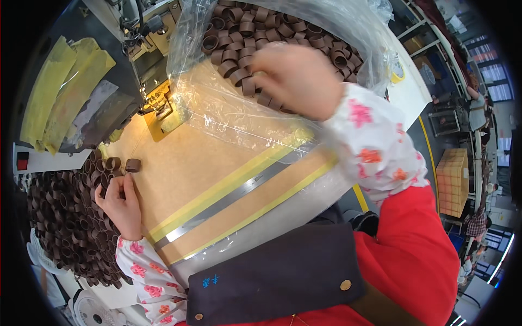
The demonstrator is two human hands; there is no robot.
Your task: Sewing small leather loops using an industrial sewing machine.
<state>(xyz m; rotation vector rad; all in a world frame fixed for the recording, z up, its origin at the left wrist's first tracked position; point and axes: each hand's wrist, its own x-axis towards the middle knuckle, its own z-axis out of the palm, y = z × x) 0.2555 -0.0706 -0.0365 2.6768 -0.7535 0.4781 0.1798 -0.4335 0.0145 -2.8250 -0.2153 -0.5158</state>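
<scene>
My left hand [120, 202] rests at the edge of a heap of dark brown rings [70, 217], its fingers loosely curled and apart, one fingertip just below a single ring [133, 165]. My right hand [291, 79], smeared by motion, is over brown rings [234, 46] in a clear plastic bag [206, 114]; its fingertips and anything in them cannot be made out. A sewing machine [157, 100] with a lit needle area stands at the top left of the tan work surface [179, 168], which carries yellow and metal strips [217, 204].
Yellow sheets [65, 92] lie left of the machine. A tape roll [397, 73] sits on the white table edge at top right. A white fan [89, 307] is at bottom left. Along the right are shelving, a cardboard box [452, 182] and other people [476, 108].
</scene>
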